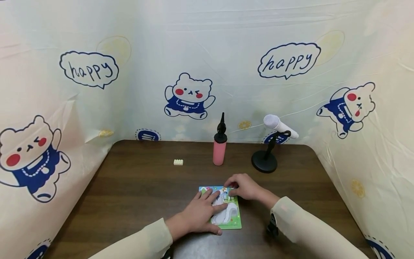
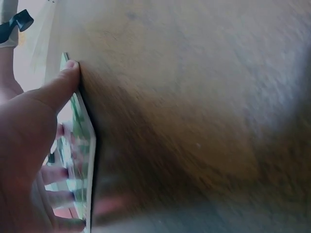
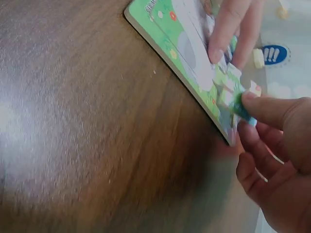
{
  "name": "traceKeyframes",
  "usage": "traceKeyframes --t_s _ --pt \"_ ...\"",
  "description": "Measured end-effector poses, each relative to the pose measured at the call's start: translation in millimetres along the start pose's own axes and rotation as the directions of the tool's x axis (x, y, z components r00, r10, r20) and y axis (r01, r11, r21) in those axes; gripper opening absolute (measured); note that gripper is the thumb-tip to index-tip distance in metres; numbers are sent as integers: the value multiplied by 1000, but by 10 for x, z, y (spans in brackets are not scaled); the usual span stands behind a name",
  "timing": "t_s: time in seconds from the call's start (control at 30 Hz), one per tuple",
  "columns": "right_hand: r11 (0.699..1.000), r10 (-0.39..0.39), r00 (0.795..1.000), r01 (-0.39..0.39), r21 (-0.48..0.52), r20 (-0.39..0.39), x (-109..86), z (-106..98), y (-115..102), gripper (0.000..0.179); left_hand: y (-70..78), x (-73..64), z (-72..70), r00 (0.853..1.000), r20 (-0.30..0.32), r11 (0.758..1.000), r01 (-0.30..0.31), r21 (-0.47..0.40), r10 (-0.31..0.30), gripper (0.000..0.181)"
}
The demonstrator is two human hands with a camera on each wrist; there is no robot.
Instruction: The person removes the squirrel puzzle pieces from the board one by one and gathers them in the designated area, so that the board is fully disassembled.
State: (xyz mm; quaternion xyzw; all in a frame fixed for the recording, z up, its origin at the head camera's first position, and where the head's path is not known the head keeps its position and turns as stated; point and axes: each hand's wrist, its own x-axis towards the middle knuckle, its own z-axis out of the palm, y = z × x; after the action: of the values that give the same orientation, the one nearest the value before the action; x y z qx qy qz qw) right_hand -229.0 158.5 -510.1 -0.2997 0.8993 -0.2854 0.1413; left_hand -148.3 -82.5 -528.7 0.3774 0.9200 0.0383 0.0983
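Observation:
A flat puzzle board (image 1: 235, 222) with a green and blue printed picture lies on the brown table. Spread across its left part is my left hand (image 1: 201, 211), fingers straight; in the left wrist view its thumb (image 2: 65, 82) rests at the board's edge. My right hand (image 1: 244, 187) is at the board's upper right corner. The right wrist view shows its thumb and fingers pinching a small puzzle piece (image 3: 243, 108) with blue and green print, tilted above the board. Part of the picture is hidden under the left hand.
Behind the board stands a pink hand pump (image 1: 219, 153) with a black top. A white microphone (image 1: 280, 125) sits on a black stand (image 1: 264, 161) at the back right. Further left lies a small cream toy brick (image 1: 178, 162). A printed cloth hangs around the table (image 1: 136, 183).

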Motion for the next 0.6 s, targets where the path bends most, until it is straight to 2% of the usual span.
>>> traceKeyframes --t_s 0.17,0.3,0.43,0.6 --pt "994 0 1000 2 109 -23 -86 -103 109 15 33 2 -44 1000 9 1000 12 6 -12 87" --pt "990 11 999 -4 144 -49 -223 -260 244 16 0 4 -18 1000 -13 1000 15 5 -15 93" --pt "993 43 994 -31 115 -103 -445 -428 482 14 -118 -31 30 998 -58 1000 18 -24 -19 97" --pt "990 120 986 -110 86 -120 -723 -615 815 13 -284 -146 33 996 -93 999 13 -52 -18 95"
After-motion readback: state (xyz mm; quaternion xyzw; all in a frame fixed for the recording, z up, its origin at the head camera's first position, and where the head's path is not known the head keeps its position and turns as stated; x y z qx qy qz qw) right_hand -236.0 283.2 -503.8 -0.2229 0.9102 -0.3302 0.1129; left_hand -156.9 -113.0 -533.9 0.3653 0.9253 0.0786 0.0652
